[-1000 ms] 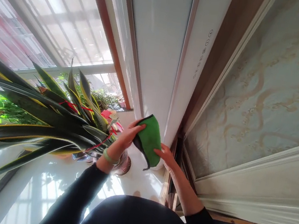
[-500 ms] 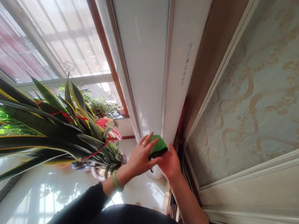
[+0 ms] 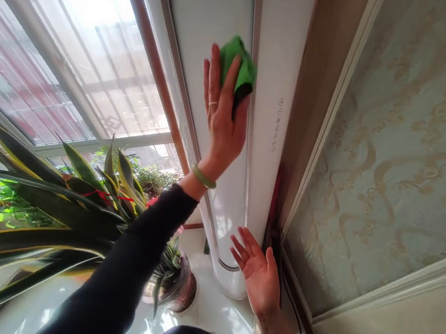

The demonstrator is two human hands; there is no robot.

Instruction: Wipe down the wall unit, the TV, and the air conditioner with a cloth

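My left hand, with a green bangle at the wrist, reaches up along the front of a tall white appliance that looks like a standing air conditioner. In it is a green cloth with a dark edge, pinned between the fingers and thumb over the grey-white panel. Whether the cloth presses on the panel is hard to tell. Lower down, my right hand is held near the appliance's lower right side, palm showing, fingers spread and holding nothing.
To the left, a potted snake plant with long leaves and red ribbons leans close to my left arm. Beyond it is a barred window. A patterned wall panel stands on the right. A column of button symbols marks the appliance.
My left hand has moved up the panel with the green cloth. My right hand has come away from the cloth, lower and to the right, with its fingers spread.
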